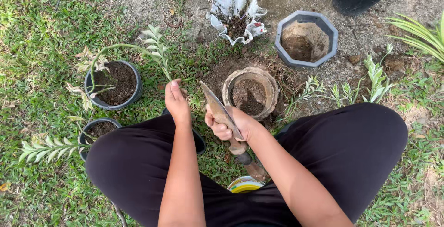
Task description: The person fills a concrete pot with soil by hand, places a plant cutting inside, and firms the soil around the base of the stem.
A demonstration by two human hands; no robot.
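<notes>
Grass and bare soil, pots scattered. Right hand (233,125) grips rusty trowel (222,113) at frame centre — rigid, fairly heavy, best held by its handle. Left hand (176,102) pinches limp, fragile seedling stem (157,51), upper left.

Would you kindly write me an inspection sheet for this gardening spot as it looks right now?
Surface: grass on the left, bare soil at the top.
Job's things: rusty trowel, blade pointing up; brown round pot partly filled with soil; green stem arching from the black pot.
Clutter: grey octagonal pot, crumpled white pot, small black pot, black pot at top right, yellow-rimmed container, loose cuttings.
Hands: right hand gripping the trowel; left hand at the stem's lower end, fingers hidden.
Cables: nothing seen.
Surroundings: striped leaves at the right edge.
</notes>
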